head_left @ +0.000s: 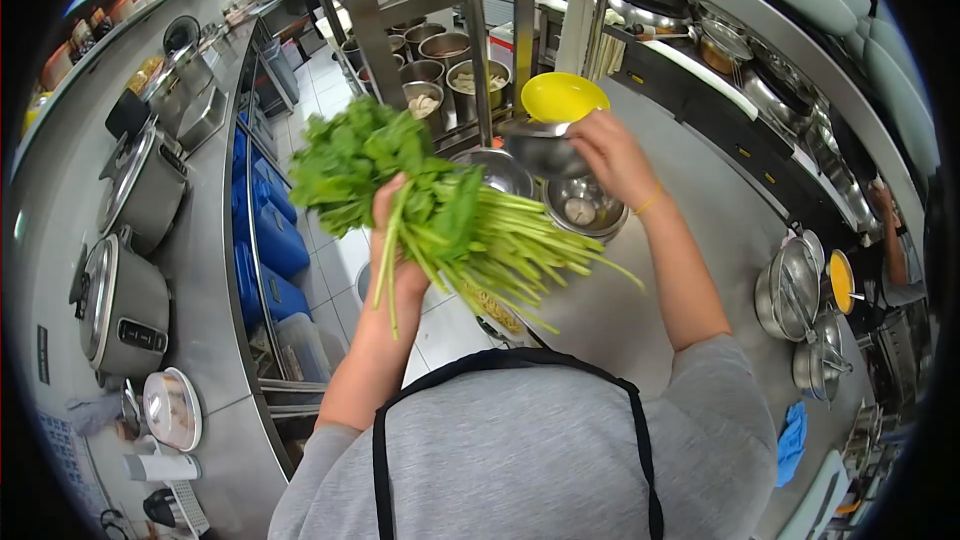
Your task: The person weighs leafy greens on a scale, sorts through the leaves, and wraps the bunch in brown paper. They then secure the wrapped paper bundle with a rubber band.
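Holding one bunch of leafy greens [462, 208], gathered, stems and leaves unseparated, mid-air in the closed left hand [384, 225]; right hand [612, 154] pinching a metal bowl [540, 149] by its rim.

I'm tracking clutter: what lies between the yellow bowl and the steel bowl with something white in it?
In the head view, the right hand and the metal bowl it grips appear between the yellow bowl and the steel bowl.

Bright light fills the fisheye view (edges bowed, corners black), with the greens [455, 215] slightly blurred.
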{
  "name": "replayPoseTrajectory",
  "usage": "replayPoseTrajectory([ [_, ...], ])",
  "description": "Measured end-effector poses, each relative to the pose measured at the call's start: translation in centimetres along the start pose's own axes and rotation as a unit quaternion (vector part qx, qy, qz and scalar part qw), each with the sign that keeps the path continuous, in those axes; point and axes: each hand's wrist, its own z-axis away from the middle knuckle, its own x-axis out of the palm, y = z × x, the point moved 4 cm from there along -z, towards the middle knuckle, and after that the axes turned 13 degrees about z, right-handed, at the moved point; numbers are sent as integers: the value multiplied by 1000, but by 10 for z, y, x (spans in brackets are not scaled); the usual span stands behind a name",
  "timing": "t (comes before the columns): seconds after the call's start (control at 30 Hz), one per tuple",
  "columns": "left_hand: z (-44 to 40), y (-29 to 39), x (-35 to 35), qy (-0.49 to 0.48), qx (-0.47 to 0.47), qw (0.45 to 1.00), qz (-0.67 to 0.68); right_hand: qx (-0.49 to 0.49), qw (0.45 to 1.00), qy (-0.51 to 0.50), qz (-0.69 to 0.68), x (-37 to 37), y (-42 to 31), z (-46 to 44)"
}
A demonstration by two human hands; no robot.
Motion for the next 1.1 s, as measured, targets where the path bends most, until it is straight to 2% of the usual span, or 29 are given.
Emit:
replayPoseTrajectory([
  [0.07, -22, -29, 22, -38, -74, 997, 3, 26, 998, 40, 38, -15, 28, 1],
  [0.17, -56, -57, 31, -67, -137, 988, 26, 34, 989, 77, 125, 9, 73, -2],
  [0.2, -63, -68, 39, -58, -158, 986, 6, 46, 988, 78, 128, 22, 86, 0],
  [0.27, -81, -89, 43, -47, -191, 980, -12, 4, 976, 85, 200, 50, 103, 7],
  [0.3, -95, -97, 42, -44, -207, 977, -17, 28, 979, 34, 197, 64, 115, 12],
  [0.33, -108, -105, 42, -42, -223, 974, -23, 36, 978, 36, 202, 68, 115, 16],
  [0.4, -133, -118, 44, -22, -211, 976, -46, 99, 975, 126, 154, 69, 119, 22],
  [0.43, -145, -121, 46, -27, -193, 978, -71, 149, 981, 126, -17, 74, 140, 26],
  [0.47, -157, -124, 48, -32, -175, 979, -96, 199, 952, 145, -184, 79, 161, 31],
  [0.53, -180, -130, 54, -12, -181, 978, -105, 238, 955, 131, -116, 34, 159, 32],
  [0.57, -197, -131, 51, -14, -180, 976, -122, 324, 905, 83, -264, 32, 175, 35],
  [0.6, -214, -131, 46, -15, -181, 973, -140, 330, 903, 88, -262, 18, 173, 29],
  [0.67, -245, -136, 38, -19, -216, 968, -128, 325, 899, 11, -293, -16, 153, 9],
  [0.7, -259, -140, 32, -15, -229, 967, -114, 314, 908, -29, -276, -26, 140, -5],
  [0.73, -269, -144, 27, -11, -242, 965, -100, 317, 908, -26, -274, -29, 135, -16],
  [0.8, -288, -150, 15, -29, -228, 967, -108, 228, 946, -107, -202, -29, 126, -41],
  [0.83, -295, -153, 10, -19, -216, 971, -100, 232, 944, -170, -160, -27, 128, -50],
  [0.87, -301, -155, 3, -8, -202, 975, -92, 233, 944, -170, -161, -31, 131, -54],
  [0.93, -304, -161, -1, 11, -191, 977, -94, 174, 939, -296, -30, -36, 129, -65],
  [0.97, -313, -165, -10, 28, -161, 983, -89, 201, 925, -323, -3, -42, 127, -68],
  [1.03, -315, -170, -14, 69, -100, 988, -100, 210, 922, -324, 0, -35, 132, -78],
  [1.1, -317, -176, -16, 70, -64, 992, -78, 205, 931, -301, 4, -20, 142, -88],
])
